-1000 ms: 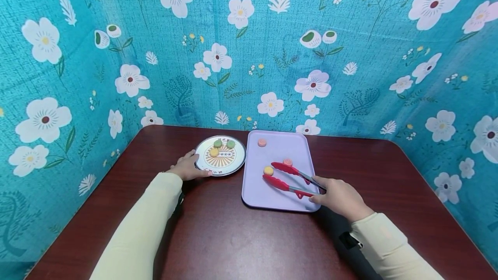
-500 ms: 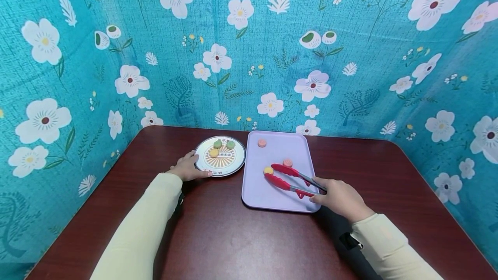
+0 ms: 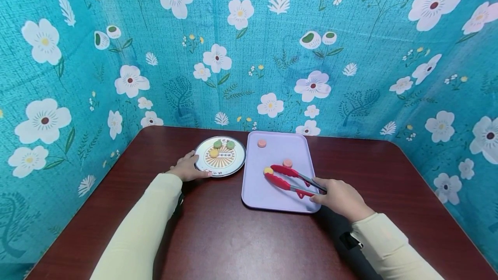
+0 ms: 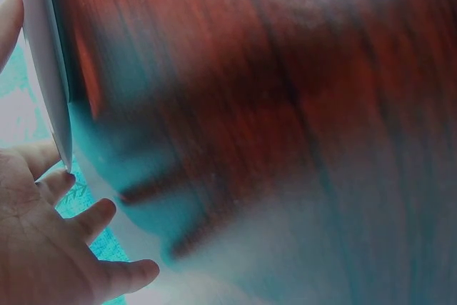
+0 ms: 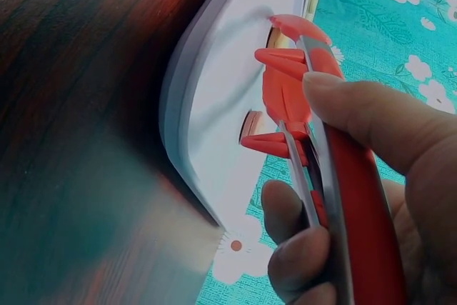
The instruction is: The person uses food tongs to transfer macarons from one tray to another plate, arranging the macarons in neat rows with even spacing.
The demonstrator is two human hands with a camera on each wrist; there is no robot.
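My right hand (image 3: 339, 195) grips red-and-metal tongs (image 3: 289, 187) over a lilac tray (image 3: 254, 195). The red tong tips stand close about a yellow macaron (image 3: 268, 170) on the tray. Just beyond the upper tip lies a pink macaron (image 3: 287, 163), while another pink macaron (image 3: 262, 143) sits near the tray's far left corner. In the right wrist view, the thumb and curled fingers wrap the tong handles (image 5: 357, 205). My left hand (image 3: 189, 169) rests at the left rim of a white patterned plate (image 3: 233, 165); its lower fingers (image 4: 100, 216) are spread in the left wrist view.
On the plate lie two green macarons (image 3: 224, 144) and a yellow one (image 3: 214, 153). Plate and tray stand side by side on a dark brown table (image 3: 237, 245). A turquoise flowered cloth (image 3: 249, 81) hangs behind and along both sides.
The tong tips have drawn slightly closer together about the yellow macaron, the lower tip moving a little up and right. Left hand and plate stay in place.
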